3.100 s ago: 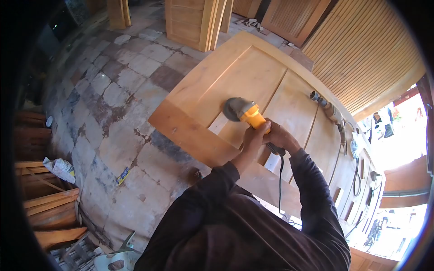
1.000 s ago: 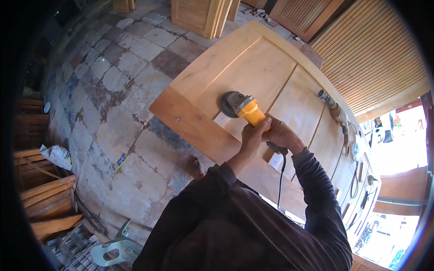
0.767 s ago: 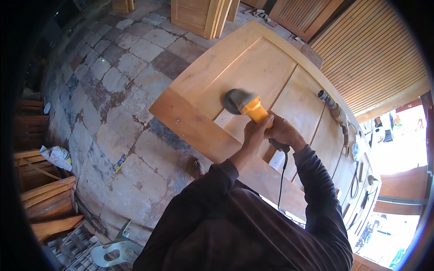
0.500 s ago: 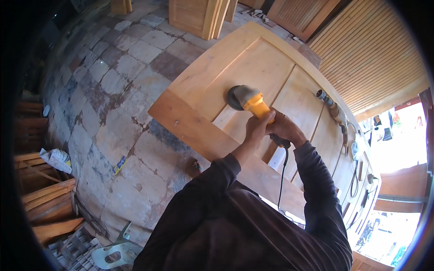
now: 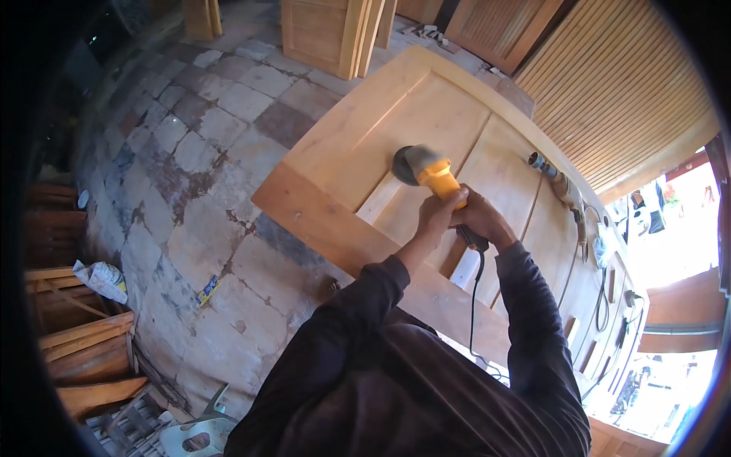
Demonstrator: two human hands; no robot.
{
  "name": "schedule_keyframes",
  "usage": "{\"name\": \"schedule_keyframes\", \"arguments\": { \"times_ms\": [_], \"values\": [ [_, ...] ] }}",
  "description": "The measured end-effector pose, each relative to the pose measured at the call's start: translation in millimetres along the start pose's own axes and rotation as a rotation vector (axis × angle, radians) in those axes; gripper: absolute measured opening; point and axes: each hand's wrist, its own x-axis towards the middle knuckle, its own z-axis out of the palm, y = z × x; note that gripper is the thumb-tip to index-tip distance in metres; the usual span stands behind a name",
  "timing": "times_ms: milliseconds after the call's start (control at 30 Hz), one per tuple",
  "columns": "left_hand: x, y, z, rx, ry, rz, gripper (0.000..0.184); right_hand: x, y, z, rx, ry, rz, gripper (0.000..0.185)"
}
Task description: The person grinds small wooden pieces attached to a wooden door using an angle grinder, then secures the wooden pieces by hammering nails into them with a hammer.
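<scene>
Head view: one grinder, yellow, disc over the door, forward and left of our grip; long axis slanting back rightward. Left hand and right hand: ours, both closed round its rear; left nearer the disc.

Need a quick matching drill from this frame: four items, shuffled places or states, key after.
Column 1
1. yellow power tool
2. second power tool
3. blue-and-yellow packet
4. crumpled sack

Column 2
A. on the tiled floor
B. held by the left hand and right hand
C. by the wooden pieces at the picture's left edge
D. lying on the large wooden panel, no hand on it

Pairs: 1-B, 2-D, 3-A, 4-C
</scene>
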Motion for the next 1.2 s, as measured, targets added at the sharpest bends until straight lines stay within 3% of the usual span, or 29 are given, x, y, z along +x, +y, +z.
{"name": "schedule_keyframes", "arguments": {
  "times_ms": [367, 567, 667, 1100, 1200],
  "values": [
    [-94.8, -15.7, -7.4, -0.143, 0.1, 0.128, 0.043, -64.5, -29.5, 27.3, -0.079, -0.151, -0.102, 0.066],
    [-112.5, -14.8, -16.9, -0.208, 0.147, 0.11, 0.045, -68.3, -43.6, 37.1, -0.021, -0.265, 0.013, 0.075],
    [-114.6, -15.9, -18.4, -0.253, 0.173, 0.111, 0.044, -70.7, -45.1, 42.0, -0.053, -0.231, -0.086, 0.069],
    [-80.1, -8.4, -10.1, -0.264, 0.148, 0.031, 0.041, -42.2, -32.5, 27.2, -0.195, -0.157, -0.028, 0.067],
    [-63.3, -13.1, -11.8, -0.234, 0.107, 0.046, 0.048, -31.3, -30.9, 23.2, -0.159, -0.159, -0.016, 0.066]
  ]
}}
